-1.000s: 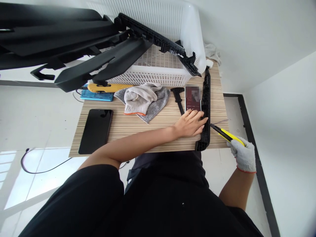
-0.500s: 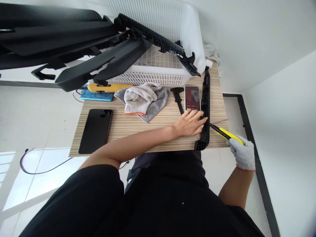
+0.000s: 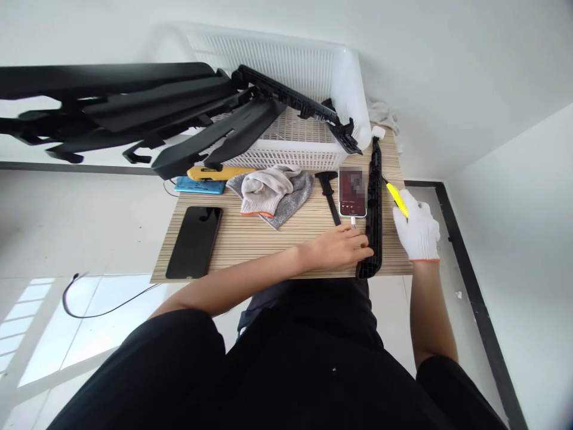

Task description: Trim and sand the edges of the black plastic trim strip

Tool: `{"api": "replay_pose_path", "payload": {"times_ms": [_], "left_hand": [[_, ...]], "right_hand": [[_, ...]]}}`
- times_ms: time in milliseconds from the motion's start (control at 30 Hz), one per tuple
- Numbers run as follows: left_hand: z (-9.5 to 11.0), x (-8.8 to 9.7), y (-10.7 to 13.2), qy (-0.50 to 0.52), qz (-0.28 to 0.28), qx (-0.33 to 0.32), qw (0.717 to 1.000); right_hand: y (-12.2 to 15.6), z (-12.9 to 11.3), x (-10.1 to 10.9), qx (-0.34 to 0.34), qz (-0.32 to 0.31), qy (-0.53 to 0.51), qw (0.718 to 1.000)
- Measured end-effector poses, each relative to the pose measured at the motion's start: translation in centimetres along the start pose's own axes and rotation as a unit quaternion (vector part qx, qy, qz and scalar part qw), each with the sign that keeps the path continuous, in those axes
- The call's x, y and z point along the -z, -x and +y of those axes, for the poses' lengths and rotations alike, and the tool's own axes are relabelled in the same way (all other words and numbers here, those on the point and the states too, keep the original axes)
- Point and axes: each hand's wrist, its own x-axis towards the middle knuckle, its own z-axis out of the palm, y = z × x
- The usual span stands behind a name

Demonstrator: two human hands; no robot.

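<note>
1 long black plastic strip (image 3: pixel 375 206) lies lengthwise, 1 yellow cutter (image 3: pixel 396 198) slanting just to its right.

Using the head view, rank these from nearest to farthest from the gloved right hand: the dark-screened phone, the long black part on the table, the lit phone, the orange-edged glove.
From the gloved right hand:
1. Long black part, just to its left
2. Lit phone, left of that part
3. Orange-edged glove, near the middle
4. Dark-screened phone, at the table's left end
</note>
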Motion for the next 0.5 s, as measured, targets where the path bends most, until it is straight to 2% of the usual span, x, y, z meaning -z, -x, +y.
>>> {"api": "replay_pose_path", "payload": {"times_ms": [67,133,300,400,500], "left_hand": [[-0.2,0.8,1.3,0.025,-0.004,-0.012,1.0],[-0.3,1.6,2.7,0.039,-0.001,0.01,0.999],[-0.3,2.8,6.9,0.065,0.045,0.162,0.984],[0.2,2.4,9.6,0.085,0.107,0.264,0.955],[0.9,1.5,11.6,0.093,0.165,0.35,0.917]], "right_hand": [[-1.0,-0.7,-0.1,0.022,-0.032,0.048,0.998],[-1.7,-1.2,0.2,0.052,-0.071,0.089,0.992],[-3.9,-1.5,2.7,0.093,-0.169,0.121,0.974],[-6.6,-2.6,4.7,0.086,-0.139,0.11,0.98],[-10.5,-5.1,5.0,0.117,-0.078,0.084,0.986]]}}
